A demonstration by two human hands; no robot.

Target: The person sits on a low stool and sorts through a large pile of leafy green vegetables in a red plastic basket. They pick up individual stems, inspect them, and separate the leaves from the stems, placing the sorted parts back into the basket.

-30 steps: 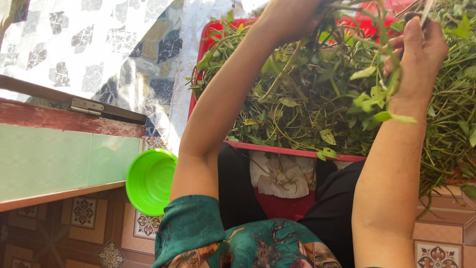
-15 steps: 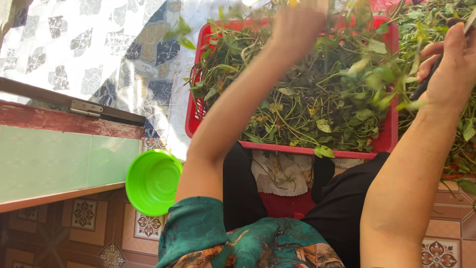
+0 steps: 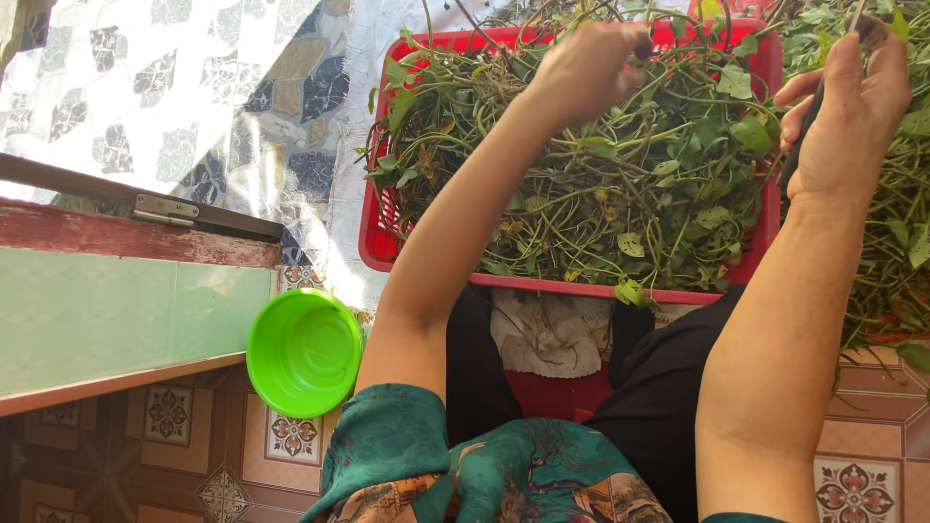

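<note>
Sorting leafy green vine stems (image 3: 620,194) heaped in the red slatted plastic basket (image 3: 380,242), left hand (image 3: 591,73) pinches stems above it; right hand (image 3: 852,107) grips a dark tool, best kept close.

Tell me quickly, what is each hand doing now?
Left hand: closed over the green stems in the red basket.
Right hand: closed on a dark thin thing, kind unclear.

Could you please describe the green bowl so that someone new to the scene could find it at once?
Start at the red basket heaped with leafy stems. Look down to its lower left, onto the patterned tile floor. The green bowl lies there beside the person's left arm, the only bright, plain, round thing.
</note>
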